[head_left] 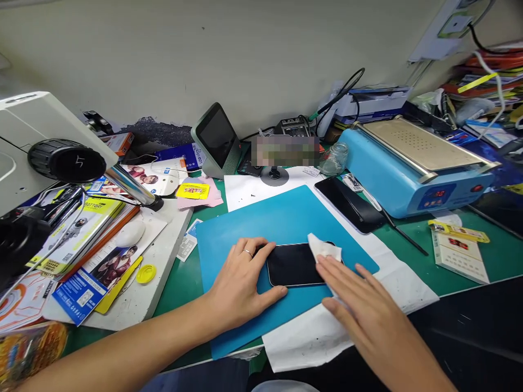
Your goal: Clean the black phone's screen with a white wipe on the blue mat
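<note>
A smartphone (292,265) with a dark screen lies face up on a blue mat (239,218). My left hand (239,277), with a ring on one finger, grips the phone's left end, fingertips at its far edge and thumb at the near edge. Over the phone's right end, my right hand (353,299) presses a white wipe (322,247) against the screen. Part of the wipe and the phone's right end are hidden under those fingers.
A second dark phone (349,204) lies right of the mat on white paper (408,283). Behind it stands a blue heating plate machine (379,169). A small display device (216,139) and glass jar (335,158) are at the back. Left are a microscope (65,160) and stacked packets (77,234).
</note>
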